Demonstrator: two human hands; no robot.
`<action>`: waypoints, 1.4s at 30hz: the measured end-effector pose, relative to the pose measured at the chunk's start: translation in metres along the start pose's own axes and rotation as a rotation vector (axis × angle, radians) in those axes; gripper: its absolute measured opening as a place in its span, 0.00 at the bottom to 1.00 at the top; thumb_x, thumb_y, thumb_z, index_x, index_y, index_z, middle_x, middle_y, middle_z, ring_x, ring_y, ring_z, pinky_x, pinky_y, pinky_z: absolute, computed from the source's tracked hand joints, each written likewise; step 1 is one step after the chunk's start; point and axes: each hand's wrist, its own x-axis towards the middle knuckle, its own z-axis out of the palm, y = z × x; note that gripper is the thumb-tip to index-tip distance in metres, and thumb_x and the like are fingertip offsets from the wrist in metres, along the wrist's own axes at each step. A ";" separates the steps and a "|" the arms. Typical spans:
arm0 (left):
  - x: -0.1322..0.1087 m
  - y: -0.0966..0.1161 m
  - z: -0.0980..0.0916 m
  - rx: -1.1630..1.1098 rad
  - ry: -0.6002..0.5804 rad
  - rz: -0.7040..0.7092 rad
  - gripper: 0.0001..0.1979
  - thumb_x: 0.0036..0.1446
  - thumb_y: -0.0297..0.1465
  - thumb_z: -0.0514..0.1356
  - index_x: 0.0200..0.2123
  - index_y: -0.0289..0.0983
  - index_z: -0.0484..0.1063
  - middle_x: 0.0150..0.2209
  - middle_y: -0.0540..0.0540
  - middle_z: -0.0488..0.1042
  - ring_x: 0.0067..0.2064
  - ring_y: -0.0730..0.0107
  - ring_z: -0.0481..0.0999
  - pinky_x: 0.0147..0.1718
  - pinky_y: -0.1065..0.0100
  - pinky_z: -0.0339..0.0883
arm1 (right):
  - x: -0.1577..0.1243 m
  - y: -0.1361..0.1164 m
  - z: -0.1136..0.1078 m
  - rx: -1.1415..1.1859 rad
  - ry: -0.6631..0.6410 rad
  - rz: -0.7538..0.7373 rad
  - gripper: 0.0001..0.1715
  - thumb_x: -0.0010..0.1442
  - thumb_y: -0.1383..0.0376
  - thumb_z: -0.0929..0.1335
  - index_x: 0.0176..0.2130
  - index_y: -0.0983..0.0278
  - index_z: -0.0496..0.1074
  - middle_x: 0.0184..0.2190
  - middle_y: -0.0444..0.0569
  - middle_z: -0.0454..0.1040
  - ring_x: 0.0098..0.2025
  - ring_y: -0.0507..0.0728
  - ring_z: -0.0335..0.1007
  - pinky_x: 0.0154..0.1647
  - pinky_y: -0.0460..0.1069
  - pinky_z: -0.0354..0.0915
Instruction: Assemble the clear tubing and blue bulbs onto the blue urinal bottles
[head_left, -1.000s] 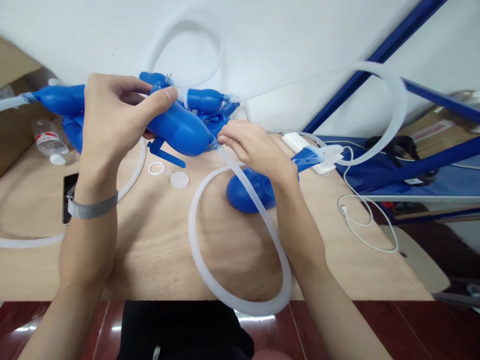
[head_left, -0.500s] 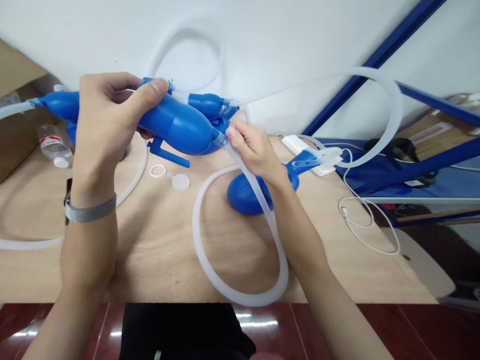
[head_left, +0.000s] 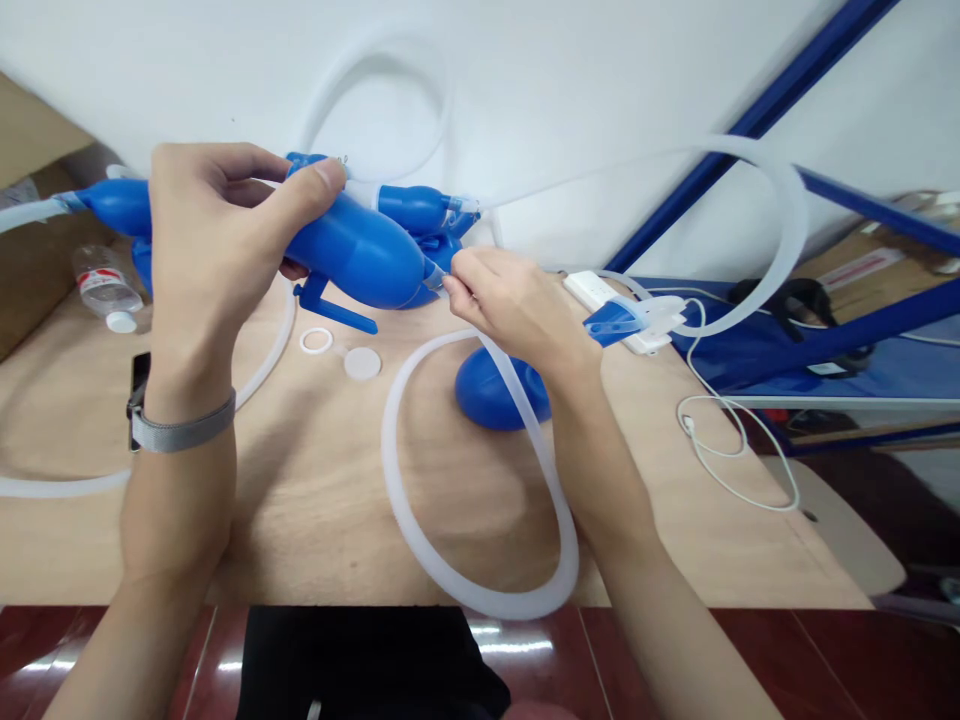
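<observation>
My left hand (head_left: 225, 220), with a watch on its wrist, is wrapped around the thick body of a blue plastic hand pump (head_left: 358, 250), its thumb lying on top. A narrow blue lever (head_left: 337, 308) hangs below the body. At the pump's right tip, a translucent end with a clamp-like band (head_left: 435, 276) meets my right hand (head_left: 499, 300). The right fingers are closed in a pinch at this joint; what lies between them is mostly hidden. From under that hand a white flexible hose (head_left: 395, 500) loops down over the table's front edge.
Behind stand more blue pump parts (head_left: 411, 208); a blue bulb (head_left: 487, 390) lies under the hose. On the wooden table (head_left: 315, 500) are a white ring (head_left: 316, 341), a white cap (head_left: 362, 363), a bottle (head_left: 109, 290) and a power strip (head_left: 600, 295). A blue rack (head_left: 750, 120) stands right.
My right hand has turned knuckles-up at the hose joint, its fingers shifting slightly left. The left hand stays on the pump, its thumb moved a little right.
</observation>
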 end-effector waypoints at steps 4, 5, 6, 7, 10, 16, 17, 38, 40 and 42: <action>-0.004 0.006 0.005 -0.009 0.011 -0.009 0.13 0.61 0.39 0.76 0.30 0.38 0.83 0.22 0.52 0.74 0.22 0.70 0.78 0.17 0.72 0.69 | 0.001 0.006 0.000 -0.065 0.036 0.036 0.19 0.83 0.57 0.58 0.45 0.60 0.72 0.38 0.52 0.77 0.45 0.63 0.74 0.49 0.57 0.70; -0.005 0.007 0.005 -0.010 0.017 -0.013 0.14 0.61 0.40 0.76 0.29 0.38 0.83 0.22 0.51 0.74 0.21 0.69 0.78 0.16 0.71 0.68 | 0.002 0.005 0.001 -0.090 0.054 0.063 0.18 0.83 0.57 0.58 0.46 0.60 0.73 0.38 0.53 0.78 0.45 0.63 0.74 0.48 0.56 0.70; -0.005 0.006 0.006 -0.010 0.019 -0.020 0.16 0.61 0.42 0.76 0.29 0.39 0.82 0.22 0.51 0.75 0.21 0.68 0.78 0.16 0.70 0.68 | 0.002 0.004 0.001 -0.114 0.071 0.090 0.18 0.83 0.57 0.58 0.48 0.60 0.73 0.39 0.53 0.78 0.46 0.63 0.75 0.47 0.56 0.70; -0.004 0.005 0.007 -0.014 0.023 -0.022 0.17 0.62 0.44 0.76 0.28 0.39 0.82 0.21 0.51 0.75 0.20 0.68 0.78 0.16 0.69 0.67 | 0.003 0.003 0.002 -0.131 0.085 0.117 0.18 0.83 0.57 0.58 0.49 0.60 0.73 0.40 0.53 0.79 0.46 0.63 0.76 0.46 0.55 0.70; -0.002 -0.001 0.007 -0.044 0.003 -0.016 0.19 0.63 0.48 0.75 0.28 0.41 0.82 0.22 0.49 0.76 0.20 0.65 0.78 0.17 0.66 0.70 | 0.004 -0.002 0.006 -0.138 0.115 0.177 0.20 0.84 0.57 0.56 0.51 0.60 0.72 0.40 0.52 0.80 0.43 0.61 0.78 0.43 0.53 0.69; 0.003 -0.007 0.007 -0.105 -0.039 -0.104 0.18 0.62 0.46 0.74 0.27 0.40 0.82 0.22 0.48 0.74 0.21 0.65 0.76 0.19 0.64 0.71 | 0.004 0.003 0.017 -0.026 0.187 0.207 0.26 0.85 0.53 0.53 0.47 0.60 0.73 0.39 0.53 0.81 0.37 0.60 0.78 0.37 0.54 0.67; 0.003 -0.006 0.007 -0.114 -0.043 -0.103 0.18 0.63 0.45 0.74 0.27 0.39 0.82 0.21 0.49 0.73 0.20 0.68 0.74 0.19 0.67 0.70 | 0.003 0.004 0.016 0.014 0.190 0.207 0.26 0.85 0.53 0.53 0.47 0.59 0.73 0.38 0.52 0.81 0.36 0.60 0.78 0.38 0.54 0.68; 0.002 -0.005 0.014 -0.198 -0.101 -0.051 0.16 0.65 0.40 0.71 0.31 0.34 0.79 0.22 0.52 0.71 0.22 0.71 0.78 0.22 0.74 0.72 | 0.009 -0.015 -0.011 0.591 0.169 0.330 0.35 0.71 0.33 0.70 0.57 0.57 0.76 0.46 0.49 0.80 0.45 0.62 0.79 0.46 0.57 0.78; 0.003 -0.009 0.016 -0.220 -0.106 -0.048 0.15 0.62 0.41 0.73 0.33 0.34 0.80 0.24 0.52 0.74 0.24 0.72 0.79 0.22 0.75 0.73 | 0.010 -0.011 -0.007 0.606 0.201 0.391 0.36 0.67 0.31 0.72 0.54 0.56 0.75 0.40 0.46 0.77 0.39 0.59 0.76 0.39 0.54 0.75; 0.004 -0.012 0.017 -0.230 -0.101 -0.029 0.15 0.60 0.41 0.74 0.35 0.34 0.81 0.26 0.51 0.76 0.25 0.71 0.80 0.22 0.75 0.73 | 0.011 -0.008 -0.002 0.620 0.246 0.431 0.38 0.62 0.29 0.74 0.50 0.55 0.74 0.36 0.44 0.73 0.34 0.56 0.71 0.34 0.52 0.70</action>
